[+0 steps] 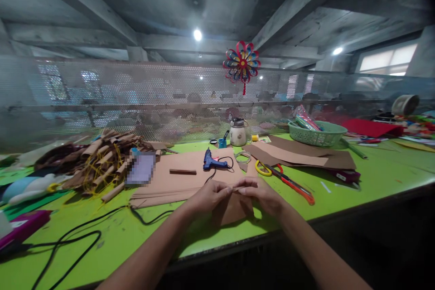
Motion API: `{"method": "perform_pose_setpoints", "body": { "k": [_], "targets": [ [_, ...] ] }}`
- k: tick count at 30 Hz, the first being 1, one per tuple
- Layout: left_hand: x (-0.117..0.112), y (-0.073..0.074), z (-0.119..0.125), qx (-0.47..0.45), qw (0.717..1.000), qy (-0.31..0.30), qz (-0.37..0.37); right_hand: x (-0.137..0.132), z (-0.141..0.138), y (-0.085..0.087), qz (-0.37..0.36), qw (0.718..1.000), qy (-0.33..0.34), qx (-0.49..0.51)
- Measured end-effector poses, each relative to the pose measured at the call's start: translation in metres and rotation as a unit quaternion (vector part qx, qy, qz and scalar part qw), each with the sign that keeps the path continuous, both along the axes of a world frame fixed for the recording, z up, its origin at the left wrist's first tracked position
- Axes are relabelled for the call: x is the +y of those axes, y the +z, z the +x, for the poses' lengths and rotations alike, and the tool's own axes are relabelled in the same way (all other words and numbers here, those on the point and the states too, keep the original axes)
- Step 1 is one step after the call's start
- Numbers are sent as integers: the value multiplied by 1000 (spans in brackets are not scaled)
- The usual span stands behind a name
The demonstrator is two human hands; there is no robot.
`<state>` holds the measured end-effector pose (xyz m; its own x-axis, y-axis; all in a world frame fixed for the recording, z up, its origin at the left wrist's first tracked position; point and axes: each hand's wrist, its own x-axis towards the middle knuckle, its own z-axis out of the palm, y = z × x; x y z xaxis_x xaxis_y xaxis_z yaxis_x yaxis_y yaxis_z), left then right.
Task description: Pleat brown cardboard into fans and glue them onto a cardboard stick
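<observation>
Both of my hands meet near the front edge of the green table, pinching the upper edge of a brown paper sheet point(233, 210). My left hand point(212, 194) grips it from the left, thumb and fingers pressed together. From the right, my right hand point(260, 192) has its fingers closed on the same edge, close to the left fingertips. Behind the hands lies a stack of brown paper sheets point(163, 181), with a blue glue gun point(215, 162) and a narrow brown paper strip point(182, 171) on top. Scissors point(294, 186) with orange and yellow on them rest right of my right hand.
A heap of rolled brown paper point(102, 158) with yellow string stands at left. Black cable point(91, 231) loops across the left front. More brown sheets point(306, 154), a green basket point(317, 133) and a jar point(238, 133) sit farther back, before a perforated metal screen point(152, 99).
</observation>
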<state>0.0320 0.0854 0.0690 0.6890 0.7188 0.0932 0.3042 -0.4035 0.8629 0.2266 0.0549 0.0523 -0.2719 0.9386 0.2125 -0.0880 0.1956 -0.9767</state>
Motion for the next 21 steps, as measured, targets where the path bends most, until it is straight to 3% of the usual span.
{"method": "perform_pose_setpoints", "body": {
  "k": [11, 21],
  "targets": [
    [2, -4, 3, -1, 999, -38, 24, 2, -5, -5, 23, 995, -67, -75],
    [3, -11, 5, 17, 1000, 9, 18, 8, -5, -12, 31, 992, -91, -78]
  ]
}}
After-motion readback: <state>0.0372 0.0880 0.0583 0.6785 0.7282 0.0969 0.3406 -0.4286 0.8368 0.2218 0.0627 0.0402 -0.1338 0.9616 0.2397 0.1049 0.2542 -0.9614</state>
